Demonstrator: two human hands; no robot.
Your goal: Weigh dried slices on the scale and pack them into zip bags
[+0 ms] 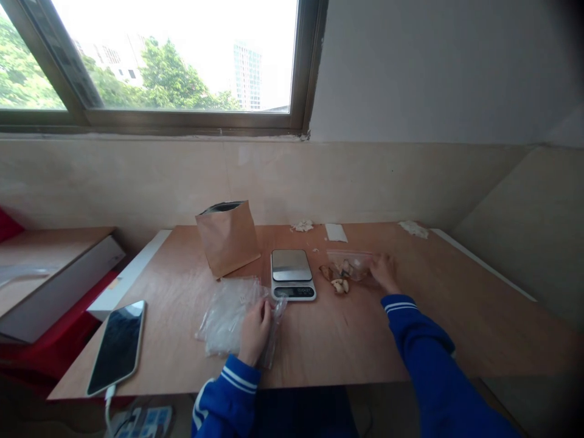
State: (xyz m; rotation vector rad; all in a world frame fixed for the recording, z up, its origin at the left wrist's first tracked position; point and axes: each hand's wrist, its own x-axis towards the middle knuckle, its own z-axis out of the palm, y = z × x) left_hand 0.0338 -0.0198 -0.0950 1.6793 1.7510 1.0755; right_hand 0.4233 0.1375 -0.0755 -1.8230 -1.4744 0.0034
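My left hand (255, 328) is closed on a clear plastic bag (274, 337), beside and partly over a loose pile of clear plastic bags (224, 319). Farther right, my right hand (384, 272) has its fingers closed at the right end of a clear zip bag (358, 258) with a reddish seal strip. Several brown and cream dried pieces (340, 285), resembling dried mushrooms, lie at the left part of this bag; whether all are outside it I cannot tell. Between my hands stands a small white digital scale (292, 267) with a bare metal plate.
An open-topped brown paper pouch (228, 240) stands behind the plastic bags. A phone (117, 347) with a white cable lies at the table's left edge. Along the back are a white packet (336, 232) and whitish crumpled bits (302, 225), with more bits (413, 229) at right.
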